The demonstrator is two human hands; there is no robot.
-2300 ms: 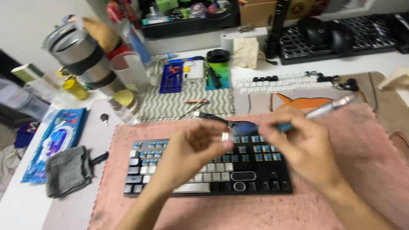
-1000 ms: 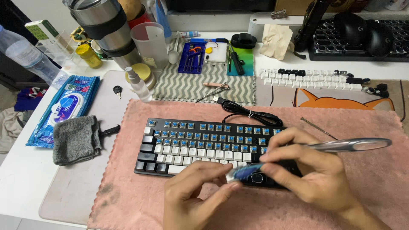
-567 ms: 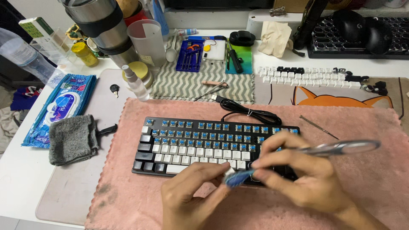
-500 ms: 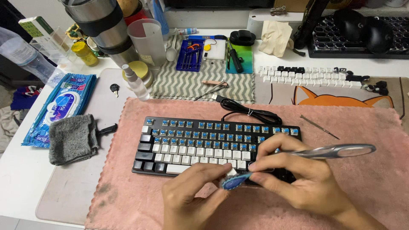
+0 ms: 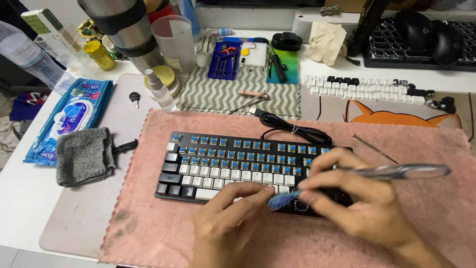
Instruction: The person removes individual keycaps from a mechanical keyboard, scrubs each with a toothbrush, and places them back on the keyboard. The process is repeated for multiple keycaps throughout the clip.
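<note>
- Left hand [image 5: 225,228] at the keyboard's [image 5: 223,164] front edge, fingertips pinched on a small blue piece [image 5: 282,199], blurred, possibly a switch.
- Keyboard on a pink mat [image 5: 198,238]: black case, bare blue switches on the upper rows, white and grey keycaps on the lower left.
- Right hand [image 5: 362,203] over the keyboard's right end, closed around a translucent tool [image 5: 401,171].

- The keyboard [image 5: 233,164] has a black case, blue switch stems on its upper rows and white and grey keycaps on the lower ones.
- The mat [image 5: 436,213] beneath it is dusty pink with dark smudges.
- The folded cloth [image 5: 84,156] is grey.
- The wipes pack [image 5: 69,116] is blue with white.
- The towel [image 5: 218,94] carries a grey-and-white zigzag.
- The desk mat [image 5: 396,114] shows an orange cat shape.
- The loose keycaps [image 5: 367,89] are white and black.
- The cable [image 5: 292,128] is black.
- The tool tray [image 5: 225,60] is dark blue.
</note>
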